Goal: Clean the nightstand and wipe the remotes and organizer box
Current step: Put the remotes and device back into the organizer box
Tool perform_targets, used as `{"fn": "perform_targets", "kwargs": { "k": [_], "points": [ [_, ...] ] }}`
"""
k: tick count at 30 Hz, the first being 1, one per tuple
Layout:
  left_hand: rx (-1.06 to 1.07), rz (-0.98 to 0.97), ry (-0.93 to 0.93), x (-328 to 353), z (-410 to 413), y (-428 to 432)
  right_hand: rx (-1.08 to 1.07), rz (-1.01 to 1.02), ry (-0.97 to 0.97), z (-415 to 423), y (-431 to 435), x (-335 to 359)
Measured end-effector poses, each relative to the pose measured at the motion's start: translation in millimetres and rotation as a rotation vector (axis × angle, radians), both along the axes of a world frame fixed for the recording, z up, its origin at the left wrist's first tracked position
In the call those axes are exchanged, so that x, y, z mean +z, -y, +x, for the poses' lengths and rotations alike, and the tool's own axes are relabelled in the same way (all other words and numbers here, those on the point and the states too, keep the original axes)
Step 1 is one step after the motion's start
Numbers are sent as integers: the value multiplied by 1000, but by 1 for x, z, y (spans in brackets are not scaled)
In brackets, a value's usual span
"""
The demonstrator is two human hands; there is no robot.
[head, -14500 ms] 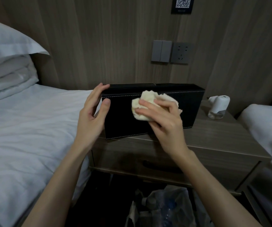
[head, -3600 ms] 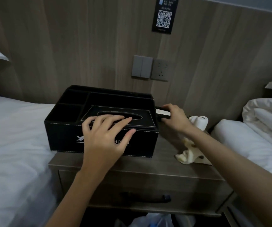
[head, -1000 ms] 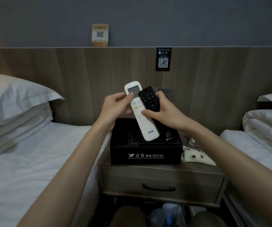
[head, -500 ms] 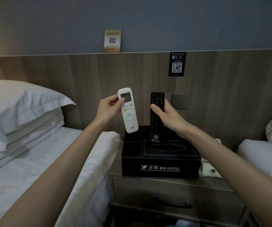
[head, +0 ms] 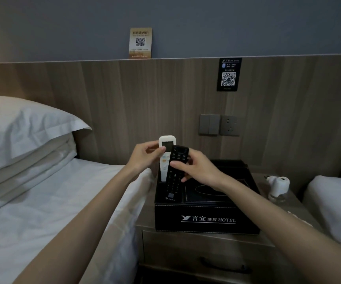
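Now both remotes stand nearly upright over the left end of the organizer box (head: 206, 220), a black case with white hotel lettering on its front, which sits on the nightstand (head: 206, 240) between two beds. The left hand (head: 143, 157) pinches the white remote (head: 164, 160) near its top, thumb laid just under the small screen and fingers curled behind; the remote's lower end dips behind the box's left rim, and whether it touches the bottom cannot be told. The right hand (head: 198, 170) grips the black remote (head: 174, 177) by its upper half, thumb across the buttons, fingers wrapped round the far edge. It leans slightly, overlaps the white one in front, and its lower end lies at the front left compartment. Beside them the box lid shows an oval tissue opening. A small white device (head: 278, 184) stands at the nightstand's right rear. On the wood panel are a wall switch (head: 209, 124), a socket (head: 230, 125) and a black QR sign (head: 228, 74); a WiFi card (head: 140, 43) stands on the ledge above, and pillows (head: 21, 128) are stacked on the left bed (head: 52, 201)
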State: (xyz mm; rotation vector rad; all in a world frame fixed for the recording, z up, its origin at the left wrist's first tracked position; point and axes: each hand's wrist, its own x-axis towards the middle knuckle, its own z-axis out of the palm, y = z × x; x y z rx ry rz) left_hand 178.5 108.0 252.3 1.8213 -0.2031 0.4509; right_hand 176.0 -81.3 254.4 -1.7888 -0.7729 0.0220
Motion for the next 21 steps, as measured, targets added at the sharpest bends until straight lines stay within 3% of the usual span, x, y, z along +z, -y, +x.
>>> {"fn": "perform_targets", "kwargs": {
  "k": [6, 21],
  "points": [
    [-7, 127, -4, -16, 11, 1, -17, -108, 42, 8, -5, -14],
    [50, 59, -74, -38, 10, -2, -230, -274, 52, 11, -3, -32]
  ]
}}
